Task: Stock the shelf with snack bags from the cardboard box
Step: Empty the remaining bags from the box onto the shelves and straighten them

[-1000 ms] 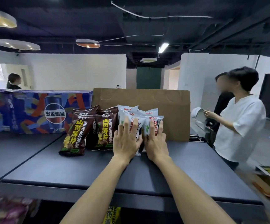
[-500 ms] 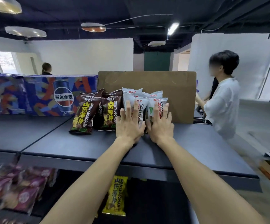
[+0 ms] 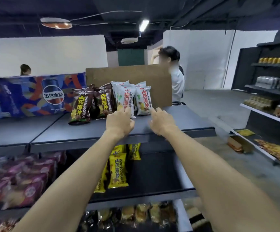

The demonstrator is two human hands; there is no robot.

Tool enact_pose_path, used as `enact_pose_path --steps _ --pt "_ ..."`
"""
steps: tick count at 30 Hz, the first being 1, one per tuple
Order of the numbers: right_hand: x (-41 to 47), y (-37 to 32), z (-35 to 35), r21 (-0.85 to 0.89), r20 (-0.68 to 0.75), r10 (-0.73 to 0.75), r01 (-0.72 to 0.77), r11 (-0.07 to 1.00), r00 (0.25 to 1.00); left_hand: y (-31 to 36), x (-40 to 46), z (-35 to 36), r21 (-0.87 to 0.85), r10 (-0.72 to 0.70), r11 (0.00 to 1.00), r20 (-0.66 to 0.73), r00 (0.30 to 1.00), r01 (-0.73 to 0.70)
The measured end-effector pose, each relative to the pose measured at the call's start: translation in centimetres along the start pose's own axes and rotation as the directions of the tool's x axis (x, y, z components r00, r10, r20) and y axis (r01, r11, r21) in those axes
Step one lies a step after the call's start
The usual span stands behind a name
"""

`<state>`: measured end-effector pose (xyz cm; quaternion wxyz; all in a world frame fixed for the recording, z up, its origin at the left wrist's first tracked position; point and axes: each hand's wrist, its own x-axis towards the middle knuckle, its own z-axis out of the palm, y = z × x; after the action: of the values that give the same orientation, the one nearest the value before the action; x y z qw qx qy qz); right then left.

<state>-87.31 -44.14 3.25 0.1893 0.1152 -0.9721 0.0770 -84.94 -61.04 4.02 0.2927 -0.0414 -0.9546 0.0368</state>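
While both arms are being stretched out over the top shelf [image 3: 177, 118], its dark board is being occupied by standing snack packs, with a brown cardboard sheet [image 3: 152, 81] being propped upright behind them. To the left, a long blue printed soda carton [image 3: 27, 96] is being kept on the neighbouring board. In the background, a person in a white shirt [image 3: 177, 81] is being partly hidden by the cardboard. On the lower shelf [image 3: 161, 181], yellow snack bags [image 3: 117, 171] are being displayed upright, and purple packs [image 3: 22, 181] are lying to their left. On top, the brown snack bags [image 3: 89, 104] are being stood just left of the white snack bags [image 3: 131, 97], the two groups touching. The left hand [image 3: 119, 123] is being held at the foot of the front white bag, its fingertips touching the pack's lower edge; whether the pack is being pinched cannot be told. The right hand [image 3: 161, 121] is being held loosely, fingers relaxed, one fingertip being pointed at the bottom corner of the rightmost white bag, nothing being grasped.
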Motion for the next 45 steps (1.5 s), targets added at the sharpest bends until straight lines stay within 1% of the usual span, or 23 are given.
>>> enact_pose_path --steps 4,9,13,17,21,24,27,31,34,37,40,45 --pt "-6.1 0.3 -0.9 -0.021 0.027 0.031 -0.031 0.999 0.999 1.4 -3.7 -0.5 -0.043 0.041 0.998 0.014 0.999 -0.04" --pt "-13.1 3.2 -2.4 -0.096 0.057 0.143 -0.137 0.986 0.988 5.1 -7.5 -1.4 -0.088 0.147 0.985 0.004 0.989 -0.146" --pt "-16.7 6.3 -4.1 -0.11 0.014 0.231 -0.228 0.968 0.973 9.0 -8.9 -2.6 -0.112 0.257 0.961 0.021 0.966 -0.253" --pt "-19.5 9.3 -5.6 -0.083 0.0 0.263 -0.262 0.962 0.965 13.1 -9.7 -3.3 -0.12 0.32 0.941 0.023 0.947 -0.315" --pt "-21.9 13.2 -6.8 -0.091 0.009 0.284 -0.283 0.955 0.959 17.8 -10.1 -3.1 -0.113 0.356 0.93 0.034 0.934 -0.35" --pt "-23.9 17.5 -7.7 -0.101 0.014 0.305 -0.302 0.948 0.952 22.5 -10.5 -2.6 -0.066 0.395 0.918 0.04 0.918 -0.392" --pt "-26.3 22.7 -7.8 -0.098 0.045 0.348 -0.343 0.934 0.936 28.1 -11.9 -1.4 -0.061 0.46 0.888 0.121 0.879 -0.456" --pt "-29.8 29.5 -5.5 -0.073 0.11 0.424 -0.418 0.905 0.899 35.0 -15.2 1.2 -0.115 0.503 0.864 0.19 0.843 -0.49" --pt "-32.0 32.6 -2.2 -0.026 0.17 0.466 -0.469 0.883 0.868 38.0 -18.4 4.0 -0.133 0.525 0.85 0.269 0.807 -0.509" --pt "-33.7 33.8 1.4 0.017 0.252 0.46 -0.479 0.878 0.851 38.9 -21.3 7.0 -0.138 0.561 0.822 0.366 0.743 -0.552" --pt "-35.2 34.6 5.2 0.048 0.32 0.478 -0.518 0.854 0.818 39.1 -23.1 9.7 -0.161 0.561 0.817 0.439 0.701 -0.553" --pt "-36.9 36.0 10.8 0.032 0.419 0.529 -0.595 0.803 0.738 39.4 -24.5 14.8 -0.228 0.598 0.79 0.491 0.633 -0.569"
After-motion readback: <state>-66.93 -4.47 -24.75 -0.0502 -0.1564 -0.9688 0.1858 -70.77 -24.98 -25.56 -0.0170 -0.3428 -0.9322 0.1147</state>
